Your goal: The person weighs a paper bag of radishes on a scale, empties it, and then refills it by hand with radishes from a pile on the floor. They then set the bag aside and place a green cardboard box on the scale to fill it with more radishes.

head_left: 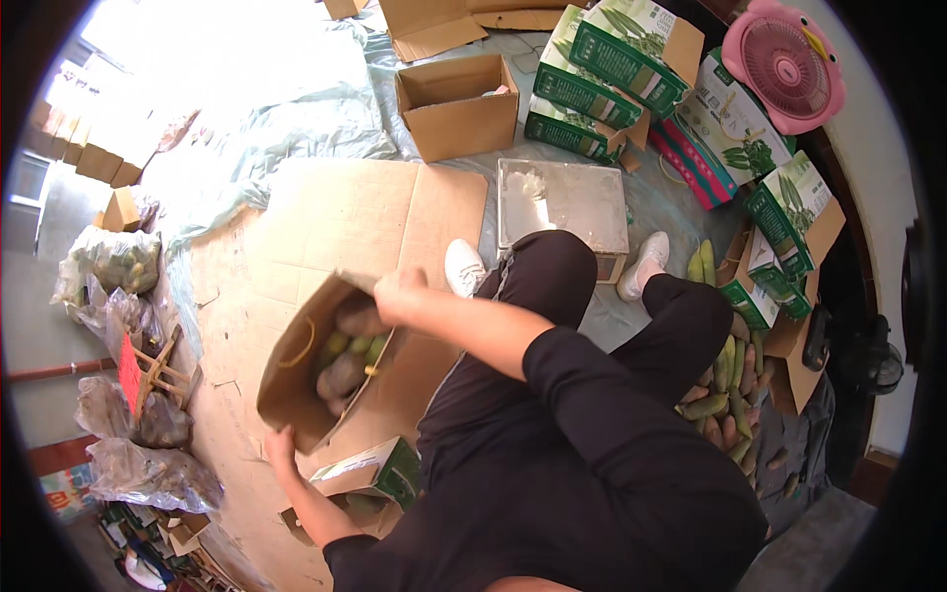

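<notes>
An open brown cardboard box [286, 370] is tilted over the flattened cardboard at my left side. Inside it lie reddish-brown tubers [345, 375] and some green vegetables. My right hand [400, 296] reaches across my body and is closed on the box's far right edge. At the near left corner, my left hand [281, 449] grips the wall of the same box; some of its fingers are hidden. A yellow cord handle [299, 345] shows on the inner wall. Close to my left forearm stands a green and white carton [395, 474] with vegetables in it.
A grey-topped box [562, 207] stands between my feet. Long green vegetables and tubers [730, 395] are heaped at my right. Beyond stand an open brown box [459, 109], green cartons [602, 89] and a pink fan [784, 64]. Filled plastic bags [153, 474] line the left.
</notes>
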Demonstrator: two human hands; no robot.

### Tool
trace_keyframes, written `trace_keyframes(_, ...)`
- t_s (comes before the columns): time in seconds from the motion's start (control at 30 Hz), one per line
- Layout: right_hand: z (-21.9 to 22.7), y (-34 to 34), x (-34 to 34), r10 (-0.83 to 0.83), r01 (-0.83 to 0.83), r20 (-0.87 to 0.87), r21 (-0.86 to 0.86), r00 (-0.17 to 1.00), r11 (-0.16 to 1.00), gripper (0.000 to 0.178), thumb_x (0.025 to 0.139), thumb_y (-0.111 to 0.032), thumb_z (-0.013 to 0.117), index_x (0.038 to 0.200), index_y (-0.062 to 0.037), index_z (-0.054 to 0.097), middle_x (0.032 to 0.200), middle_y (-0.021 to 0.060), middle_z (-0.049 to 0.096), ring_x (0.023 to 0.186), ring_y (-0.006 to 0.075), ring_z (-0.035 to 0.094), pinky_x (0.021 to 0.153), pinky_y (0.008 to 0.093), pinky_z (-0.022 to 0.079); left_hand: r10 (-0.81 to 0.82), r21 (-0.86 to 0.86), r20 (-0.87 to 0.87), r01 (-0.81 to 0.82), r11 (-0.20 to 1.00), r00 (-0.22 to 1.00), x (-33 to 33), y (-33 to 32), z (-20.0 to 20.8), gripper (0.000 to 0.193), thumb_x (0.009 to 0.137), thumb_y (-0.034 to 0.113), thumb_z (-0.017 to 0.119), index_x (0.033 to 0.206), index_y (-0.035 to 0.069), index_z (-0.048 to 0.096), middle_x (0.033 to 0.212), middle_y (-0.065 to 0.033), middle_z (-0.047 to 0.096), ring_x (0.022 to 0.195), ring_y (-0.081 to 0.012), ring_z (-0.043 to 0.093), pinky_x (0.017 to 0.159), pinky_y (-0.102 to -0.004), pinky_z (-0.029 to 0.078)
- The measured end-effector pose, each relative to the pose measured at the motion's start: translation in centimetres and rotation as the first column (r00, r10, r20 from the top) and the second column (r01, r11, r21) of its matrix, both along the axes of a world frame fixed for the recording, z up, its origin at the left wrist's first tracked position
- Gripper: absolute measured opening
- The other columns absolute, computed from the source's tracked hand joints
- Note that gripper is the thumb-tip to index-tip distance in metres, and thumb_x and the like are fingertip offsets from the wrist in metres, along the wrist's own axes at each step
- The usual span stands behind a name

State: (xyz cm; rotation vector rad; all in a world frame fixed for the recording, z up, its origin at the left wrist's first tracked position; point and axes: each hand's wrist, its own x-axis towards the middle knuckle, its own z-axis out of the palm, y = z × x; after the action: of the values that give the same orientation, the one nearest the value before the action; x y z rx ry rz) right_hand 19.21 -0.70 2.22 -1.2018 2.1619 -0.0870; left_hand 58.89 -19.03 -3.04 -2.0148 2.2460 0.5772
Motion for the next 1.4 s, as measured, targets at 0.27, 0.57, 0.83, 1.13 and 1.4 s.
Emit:
trace_keyframes(0.27, 1.7, -0.1, 1.1, 0.156, -0.149, 0.136, -0.061, 0.978, 0.987, 0.027, 0.080, -0.025, 0.056, 0.100, -0.0102, 0.067, 0.102, 0.0114, 0.066, 0.097, 0.0288, 0.062, 0.079, 0.0451, 0.049, 0.249, 0.182, 0.205, -0.287, 0.940, 0.947, 14.3, 0.6, -6.4, 0.028, 0.070, 0.022, 0.056, 0.069, -0.004, 0.065, 0.070, -0.0210, 0.064, 0.068, -0.0343, 0.065, 0.065, -0.0421, 0.050)
trace_keyframes(0.57, 4.8, 13.5, -15.5, -0.336, 0.295, 0.016, -0.521, 0.942, 0.801, 0.024, 0.077, -0.029, 0.056, 0.086, -0.0110, 0.068, 0.087, 0.0121, 0.066, 0.085, 0.0297, 0.063, 0.074, 0.0408, 0.049, -0.266, -0.305, 0.287, 0.350, 0.885, 0.921, -10.9, 1.1, 6.2, 0.038, 0.084, 0.025, 0.055, 0.118, 0.007, 0.055, 0.116, -0.0174, 0.057, 0.108, -0.0338, 0.052, 0.089, -0.0429, 0.043)
trace_keyframes(0.83, 1.4, 33.6, -21.8, -0.686, 0.616, -0.047, -0.397, 0.726, 0.680, 0.020, 0.071, -0.023, 0.056, 0.079, -0.0104, 0.069, 0.077, 0.0115, 0.067, 0.075, 0.0293, 0.064, 0.068, 0.0398, 0.050, -0.834, 0.175, 0.220, 0.820, 0.544, 0.506, -34.2, 10.3, -2.1, 0.043, 0.077, 0.038, 0.065, 0.114, 0.017, 0.058, 0.115, -0.0112, 0.059, 0.108, -0.0303, 0.055, 0.090, -0.0452, 0.043)
trace_keyframes(1.13, -1.6, 40.7, -21.4, -0.864, 0.868, 0.096, -0.106, 0.494, 0.484, 0.019, 0.074, -0.022, 0.062, 0.086, -0.0092, 0.067, 0.076, 0.0078, 0.067, 0.068, 0.0195, 0.063, 0.063, 0.0341, 0.049, -0.853, 0.784, 0.520, 0.419, 0.458, -0.040, -30.0, 14.0, -11.6, 0.053, 0.081, 0.042, 0.056, 0.129, 0.021, 0.050, 0.137, -0.0062, 0.045, 0.127, -0.0303, 0.039, 0.102, -0.0604, 0.023)
trace_keyframes(1.4, -2.7, 38.6, -22.0, -0.797, 0.793, 0.045, -0.152, 0.602, 0.590, 0.022, 0.075, -0.023, 0.061, 0.093, -0.0138, 0.068, 0.097, 0.0090, 0.066, 0.093, 0.0273, 0.062, 0.080, 0.0385, 0.049, -0.862, 0.635, 0.496, 0.719, 0.282, -0.100, -24.0, 14.1, -11.2, 0.040, 0.086, 0.029, 0.046, 0.125, 0.022, 0.055, 0.136, -0.0038, 0.045, 0.130, -0.0300, 0.033, 0.102, -0.0667, 0.009)
